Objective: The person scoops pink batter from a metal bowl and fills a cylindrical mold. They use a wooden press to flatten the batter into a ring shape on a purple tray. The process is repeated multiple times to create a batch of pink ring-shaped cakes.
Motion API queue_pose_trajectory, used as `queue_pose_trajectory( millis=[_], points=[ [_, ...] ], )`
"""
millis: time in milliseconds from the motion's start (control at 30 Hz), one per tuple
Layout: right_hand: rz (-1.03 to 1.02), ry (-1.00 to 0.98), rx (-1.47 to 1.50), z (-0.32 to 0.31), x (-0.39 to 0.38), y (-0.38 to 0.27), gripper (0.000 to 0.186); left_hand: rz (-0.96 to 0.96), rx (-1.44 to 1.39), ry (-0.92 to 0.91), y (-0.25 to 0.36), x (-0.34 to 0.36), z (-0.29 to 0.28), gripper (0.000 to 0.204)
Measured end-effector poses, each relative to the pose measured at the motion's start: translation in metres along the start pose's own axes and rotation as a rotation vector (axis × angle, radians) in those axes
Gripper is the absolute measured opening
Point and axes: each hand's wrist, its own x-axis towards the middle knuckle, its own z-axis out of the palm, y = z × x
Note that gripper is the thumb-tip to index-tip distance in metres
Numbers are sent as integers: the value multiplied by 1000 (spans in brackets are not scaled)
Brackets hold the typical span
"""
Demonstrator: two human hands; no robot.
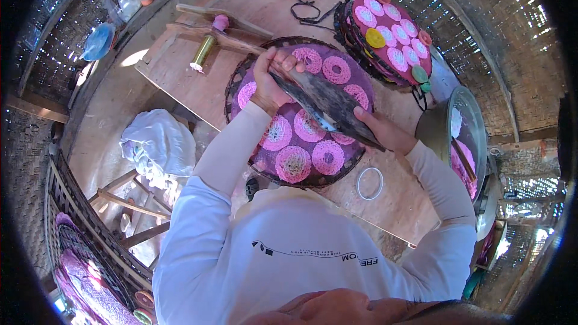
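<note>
My left hand (274,78) is closed around the upper end of a dark, worn wooden piece (325,99). My right hand (388,129) grips its lower right end. The piece slants above a round woven tray (230,93) lined with purple cloth. Several pink rings of thin strands (327,156) lie on that cloth, some partly hidden by the wood and my hands. Left of my left hand are two wooden bars (217,35) with a brass-coloured cylinder (203,54) and a pink lump (221,22). Whether the bars join the dark piece, I cannot tell.
Stacked trays (385,39) with pale pink rings and coloured discs stand at the far right. A large metal pot (442,123) holds pink stuff and a stick. A white hoop (369,183) lies on the wooden table (180,84). A white sack (158,141) sits left.
</note>
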Motion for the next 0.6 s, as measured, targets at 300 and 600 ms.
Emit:
queue_pose_trajectory(
  millis=[300,600],
  points=[
    [-200,48,257,3,38,-45,62,212,232,-37,58,24,61,30],
    [-196,-79,-3,-36,103,-43,60,337,113,61,65,34,14,24]
  ],
)
